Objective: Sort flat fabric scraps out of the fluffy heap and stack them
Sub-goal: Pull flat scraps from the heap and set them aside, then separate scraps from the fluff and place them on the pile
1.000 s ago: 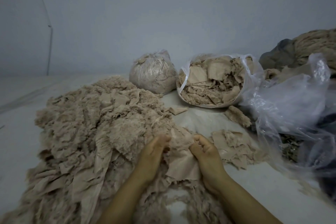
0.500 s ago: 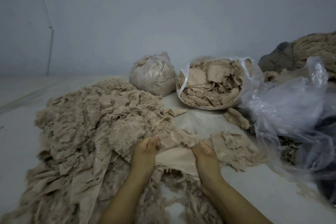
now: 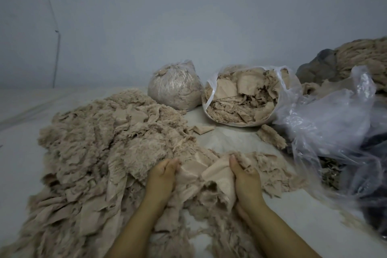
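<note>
Head view. We see both hands low in the frame, at about 6 o'clock, working the near edge of the fluffy heap (image 3: 100,148). The left hand (image 3: 162,176) has its fingers curled into a flat beige scrap (image 3: 217,178), gripping its left edge; the right hand (image 3: 245,176) pinches the same scrap along its right edge, thumb on top. The scrap hangs slack between the two hands, its lower border frayed.

The heap spreads from 7 o'clock up to about 11 o'clock, its far edge reaching toward a tied plastic bag (image 3: 174,88) of fluff at 12 o'clock. Just right of that bag, at 1 o'clock, lies an open bag of flat scraps (image 3: 249,98), mouth tipped toward us. A small stack of flat scraps (image 3: 272,165) lies just right of the right hand, at about 3 o'clock from it. Loose clear plastic (image 3: 335,132) billows at 3 o'clock, crowding the right side.

Bare pale floor (image 3: 226,138) shows between the heap, the open bag and the stack; a single scrap piece (image 3: 201,129) and a fluffy clump (image 3: 271,136) lie on it. More bare floor runs along the left edge at 9 o'clock.
</note>
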